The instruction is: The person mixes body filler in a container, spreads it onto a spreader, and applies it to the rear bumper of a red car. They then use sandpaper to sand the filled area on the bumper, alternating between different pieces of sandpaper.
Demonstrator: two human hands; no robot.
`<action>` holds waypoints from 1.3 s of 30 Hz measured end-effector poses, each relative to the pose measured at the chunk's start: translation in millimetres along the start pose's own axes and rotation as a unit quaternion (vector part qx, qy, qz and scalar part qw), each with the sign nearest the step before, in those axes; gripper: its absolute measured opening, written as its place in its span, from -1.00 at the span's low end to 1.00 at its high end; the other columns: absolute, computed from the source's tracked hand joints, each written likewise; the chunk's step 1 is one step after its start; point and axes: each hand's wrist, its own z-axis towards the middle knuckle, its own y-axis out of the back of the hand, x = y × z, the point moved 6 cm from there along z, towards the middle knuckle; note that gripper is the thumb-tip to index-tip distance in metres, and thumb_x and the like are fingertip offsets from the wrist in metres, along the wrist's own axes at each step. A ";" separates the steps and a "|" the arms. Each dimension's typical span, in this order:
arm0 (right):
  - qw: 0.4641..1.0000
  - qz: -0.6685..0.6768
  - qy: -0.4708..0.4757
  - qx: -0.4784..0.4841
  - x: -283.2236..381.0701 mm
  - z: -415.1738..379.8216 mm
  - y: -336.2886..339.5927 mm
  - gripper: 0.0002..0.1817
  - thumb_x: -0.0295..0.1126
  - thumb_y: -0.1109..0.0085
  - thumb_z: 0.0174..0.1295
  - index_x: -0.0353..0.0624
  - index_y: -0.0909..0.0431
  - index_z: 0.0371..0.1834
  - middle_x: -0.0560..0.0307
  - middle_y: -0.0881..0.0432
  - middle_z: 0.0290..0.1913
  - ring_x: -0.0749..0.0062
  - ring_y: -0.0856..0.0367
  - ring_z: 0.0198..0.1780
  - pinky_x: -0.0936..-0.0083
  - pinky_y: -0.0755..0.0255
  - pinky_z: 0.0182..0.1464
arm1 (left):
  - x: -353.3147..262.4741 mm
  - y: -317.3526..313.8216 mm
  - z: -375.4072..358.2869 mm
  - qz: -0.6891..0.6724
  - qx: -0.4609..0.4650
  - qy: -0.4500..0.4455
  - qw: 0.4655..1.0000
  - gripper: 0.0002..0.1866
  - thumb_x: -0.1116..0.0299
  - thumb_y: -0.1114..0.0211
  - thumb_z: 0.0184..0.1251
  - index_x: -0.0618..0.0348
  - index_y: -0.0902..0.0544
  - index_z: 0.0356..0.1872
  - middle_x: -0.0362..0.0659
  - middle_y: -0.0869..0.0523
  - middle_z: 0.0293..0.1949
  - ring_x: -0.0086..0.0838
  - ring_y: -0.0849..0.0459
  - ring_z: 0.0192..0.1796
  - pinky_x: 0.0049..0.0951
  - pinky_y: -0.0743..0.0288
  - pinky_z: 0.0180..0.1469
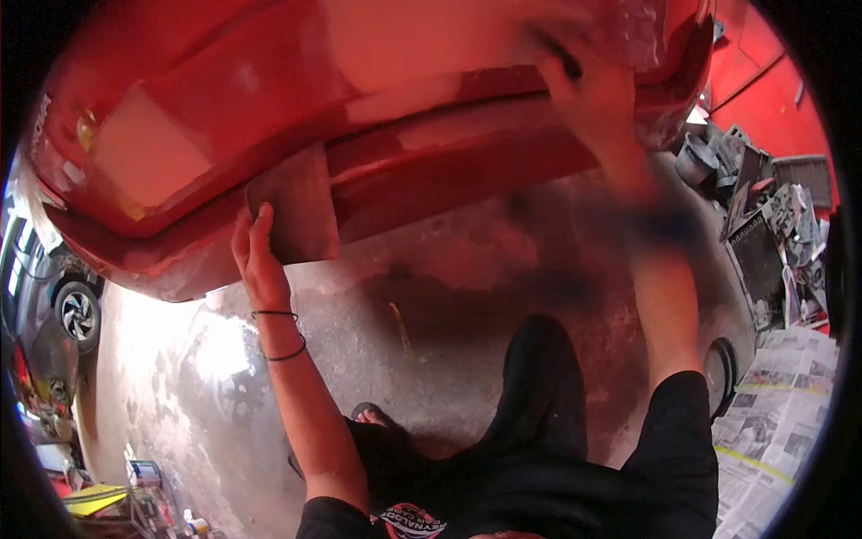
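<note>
Sandpaper sheet [296, 211] pressed against the red car bumper [269, 99] by the left hand [259, 260].

The brownish sheet lies flat on the lower lip of the bumper, left of the middle of the view, and the left hand's fingers [260, 229] grip its lower left edge, closed on it, with 2 dark bands around the wrist. The right hand [588, 90] is blurred and rests high on the bumper's pale sanded patch, well apart from the sheet; something dark shows at its fingers, but whether they are closed on it I cannot tell. Below is a stained concrete floor [449, 287]. Newspapers [781, 404] lie spread at the right, with grey parts [763, 207] heaped above them, and a parked car's wheel [79, 314] shows at the far left.
</note>
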 end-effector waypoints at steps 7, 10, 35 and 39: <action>0.982 -0.148 0.096 -0.063 35.2 -9.5 -14.9 -0.62 -0.11 -0.40 0.38 0.18 -0.86 0.23 0.12 -0.81 0.18 -0.03 -0.72 0.31 -0.09 -0.58 0.35 | 2.8 2.9 1.8 0.061 0.004 -0.037 0.997 -0.36 0.09 -0.47 0.59 0.39 -0.69 0.47 0.13 -0.47 0.64 -0.19 -0.36 0.72 -0.23 -0.17 0.75; 0.983 -0.156 0.099 -0.010 21.8 -33.5 -18.9 -0.62 -0.10 -0.40 0.39 0.18 -0.86 0.23 0.10 -0.82 0.18 -0.06 -0.73 0.29 -0.02 -0.60 0.36 | -6.9 0.9 -3.4 0.025 -0.038 0.008 0.999 -0.41 0.07 -0.46 0.58 0.35 -0.77 0.39 0.12 -0.49 0.63 -0.21 -0.36 0.71 -0.26 -0.16 0.74; 0.972 -0.183 0.146 0.001 40.8 -12.0 -12.2 -0.57 -0.12 -0.45 0.35 0.05 -0.84 0.25 0.03 -0.87 0.15 -0.05 -0.82 0.20 0.11 -0.69 0.27 | -20.4 -10.9 -8.5 -0.015 -0.003 0.000 1.000 -0.47 0.15 -0.45 0.61 0.42 -0.76 0.35 -0.09 -0.71 0.38 -0.41 -0.56 0.45 -0.38 -0.31 0.58; 0.996 -0.032 0.080 0.029 -0.3 -16.3 1.0 -0.56 -0.15 -0.47 0.31 0.02 -0.85 0.23 0.01 -0.88 0.08 -0.07 -0.84 0.13 0.12 -0.72 0.24 | -14.4 -5.7 -5.6 -0.032 -0.013 0.014 0.999 -0.42 0.14 -0.47 0.61 0.43 -0.72 0.41 -0.08 -0.70 0.40 -0.40 -0.56 0.47 -0.38 -0.30 0.60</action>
